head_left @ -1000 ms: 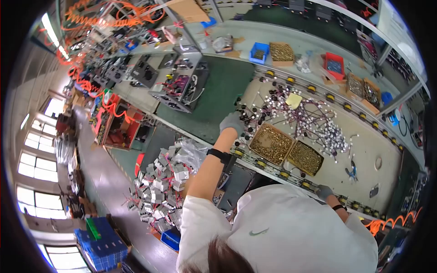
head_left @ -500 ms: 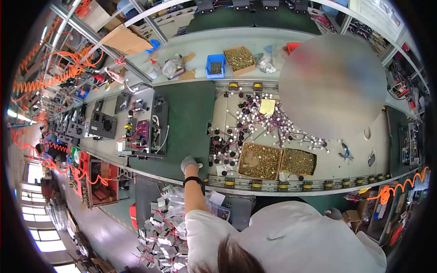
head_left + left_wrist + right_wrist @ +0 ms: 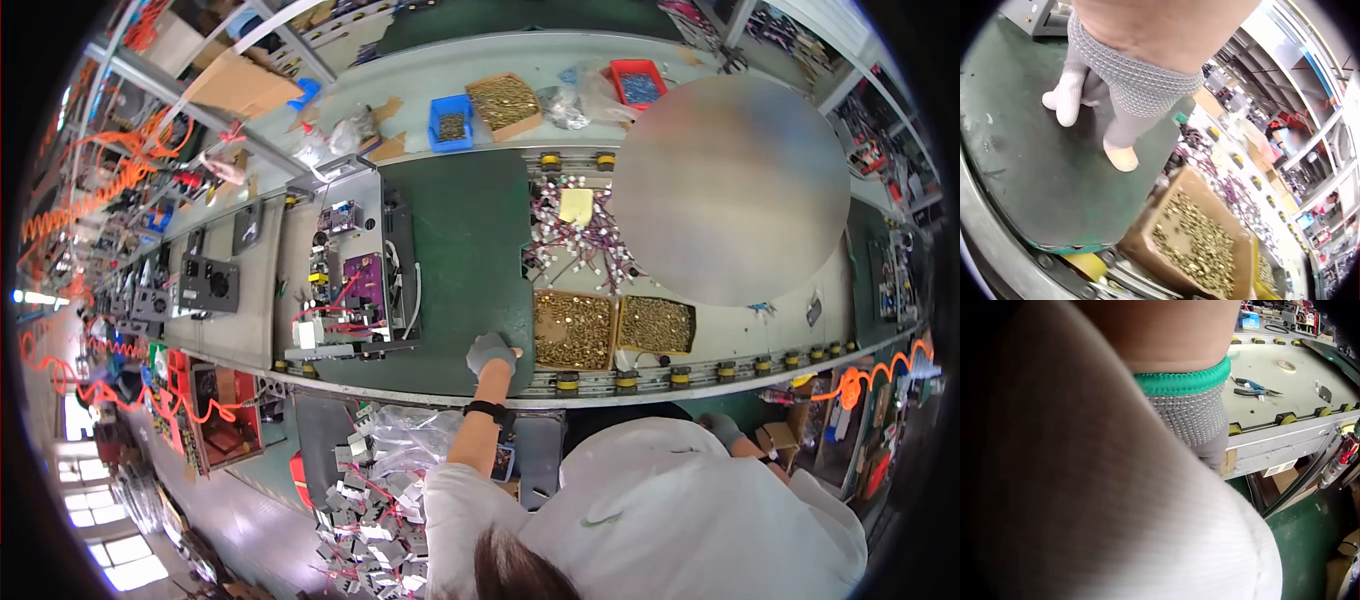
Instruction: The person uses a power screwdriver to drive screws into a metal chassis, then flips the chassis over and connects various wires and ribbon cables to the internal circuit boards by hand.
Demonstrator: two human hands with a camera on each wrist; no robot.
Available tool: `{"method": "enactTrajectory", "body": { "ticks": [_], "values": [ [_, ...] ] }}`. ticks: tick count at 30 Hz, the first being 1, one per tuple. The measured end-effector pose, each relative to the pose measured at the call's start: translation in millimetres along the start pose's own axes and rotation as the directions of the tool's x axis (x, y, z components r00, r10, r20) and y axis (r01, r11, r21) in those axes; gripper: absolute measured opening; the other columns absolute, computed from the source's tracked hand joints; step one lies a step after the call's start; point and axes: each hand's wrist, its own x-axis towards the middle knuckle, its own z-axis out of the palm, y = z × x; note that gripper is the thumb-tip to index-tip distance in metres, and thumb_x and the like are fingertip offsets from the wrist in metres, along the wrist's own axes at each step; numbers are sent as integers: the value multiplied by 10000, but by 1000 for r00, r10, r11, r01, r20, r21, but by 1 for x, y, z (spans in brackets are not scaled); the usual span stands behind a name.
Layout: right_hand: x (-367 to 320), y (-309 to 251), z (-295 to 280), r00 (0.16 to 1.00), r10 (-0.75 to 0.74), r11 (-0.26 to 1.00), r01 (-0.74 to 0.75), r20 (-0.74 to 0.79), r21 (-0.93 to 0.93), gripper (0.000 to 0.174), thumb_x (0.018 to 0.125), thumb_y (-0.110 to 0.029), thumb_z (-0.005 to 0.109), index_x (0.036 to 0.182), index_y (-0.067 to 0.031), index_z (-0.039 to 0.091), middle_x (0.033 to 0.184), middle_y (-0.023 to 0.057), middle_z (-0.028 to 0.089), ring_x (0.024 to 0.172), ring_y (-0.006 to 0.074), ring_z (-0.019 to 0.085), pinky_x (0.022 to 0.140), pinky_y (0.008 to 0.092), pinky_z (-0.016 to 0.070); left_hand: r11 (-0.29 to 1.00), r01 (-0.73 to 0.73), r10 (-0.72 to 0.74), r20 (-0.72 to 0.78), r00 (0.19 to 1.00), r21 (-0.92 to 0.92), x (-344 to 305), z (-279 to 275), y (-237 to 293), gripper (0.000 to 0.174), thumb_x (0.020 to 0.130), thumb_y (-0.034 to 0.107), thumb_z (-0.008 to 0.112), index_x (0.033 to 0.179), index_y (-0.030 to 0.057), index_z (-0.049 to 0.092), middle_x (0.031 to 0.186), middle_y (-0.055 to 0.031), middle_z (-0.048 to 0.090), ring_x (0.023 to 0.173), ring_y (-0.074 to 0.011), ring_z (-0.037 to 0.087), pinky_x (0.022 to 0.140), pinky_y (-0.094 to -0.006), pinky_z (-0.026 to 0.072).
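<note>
In a grey glove with bare thumb tip, my left hand (image 3: 491,352) rests on the green board (image 3: 465,240), near its front right corner. The left wrist view shows the thumb (image 3: 1121,157) pointing down at the board and the other fingers bent down beside it. An open metal device chassis (image 3: 350,265) with a purple circuit board stands on the board's left part. Right of the board sits a cardboard box of brass fittings (image 3: 575,330). My gloved right hand (image 3: 720,428) hangs beside my body below the table edge; the shirt hides its fingers in the right wrist view.
A second box of brass pieces (image 3: 656,325) stands beside the first. Behind lie wire harnesses (image 3: 585,240) under a yellow note (image 3: 576,207). Yellow rollers (image 3: 567,383) line the front rail. Pliers (image 3: 1254,389) and a tape ring (image 3: 1285,366) lie farther right. White-grey parts (image 3: 375,530) are heaped below.
The green board and chassis have slid right, up to the brass box, with my left hand on the board. Black-capped wire ends left of the box are out of sight. The right hand dropped off the table edge.
</note>
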Motion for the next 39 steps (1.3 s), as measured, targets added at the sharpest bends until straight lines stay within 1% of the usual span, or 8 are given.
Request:
{"method": "enactTrajectory", "body": {
  "ticks": [12,15,17,20,23,27,32,39],
  "values": [
    [-87,2,20,926,344,937,-327,-155,125,300,879,-317,505,1066,-114,623,1043,161,639,1002,345,591,858,407,463,914,-404,383,234,893,46,-106,85,202,563,753,416,681,1230,139,567,1290,-160,523,1081,-305,585,809,-377,520],
    [-103,19,50,895,444,884,-428,-51,189,304,885,-317,501,1083,-118,617,1074,147,634,1037,330,580,882,397,452,766,-636,610,213,763,87,-144,101,229,667,763,405,670,1336,138,458,1322,-145,502,1159,-318,531,892,-361,483],
    [-116,23,68,884,468,866,-454,-19,210,307,888,-310,496,1102,-124,614,1087,156,627,1051,331,573,898,397,443,373,-924,910,232,345,-89,-151,128,235,759,758,353,691,1400,131,354,1352,-138,478,1229,-328,465,994,-339,404],
    [-126,29,81,861,509,797,-469,-5,381,292,891,-294,490,1123,-168,614,1095,169,623,1057,332,574,911,390,441,81,-985,993,103,65,-154,-148,180,244,723,758,286,710,1378,97,387,1360,-154,465,1263,-302,433,1054,-314,327],
    [-124,56,82,861,509,811,-481,4,333,294,875,-297,505,1118,-177,619,1081,169,629,1033,334,587,896,394,453,190,-738,949,314,-31,-647,-145,206,270,613,769,222,726,1301,46,479,1279,-166,533,1181,-244,515,1016,-316,377],
    [-114,92,45,896,442,843,-394,-53,367,300,852,-291,526,1110,-170,622,1077,164,632,1001,335,599,882,395,463,265,-680,898,431,-83,-683,-151,215,273,470,825,183,678,1244,31,532,1193,-132,590,1094,-203,552,950,-302,416],
    [-86,129,-26,927,266,956,-220,-263,192,293,862,-285,524,1107,-163,626,1004,144,651,962,333,608,845,409,473,516,-824,802,468,371,-232,-163,121,255,390,811,198,638,1193,124,606,1046,-139,652,937,-230,625,840,-318,469],
    [-22,123,-137,855,-39,928,223,-517,299,270,876,-239,543,1101,-109,618,1007,124,650,896,290,626,811,365,485,796,-491,535,33,844,-355,-152,117,221,408,814,274,619,1156,52,607,970,-148,668,886,-225,639,778,-312,483]
  ]
}}
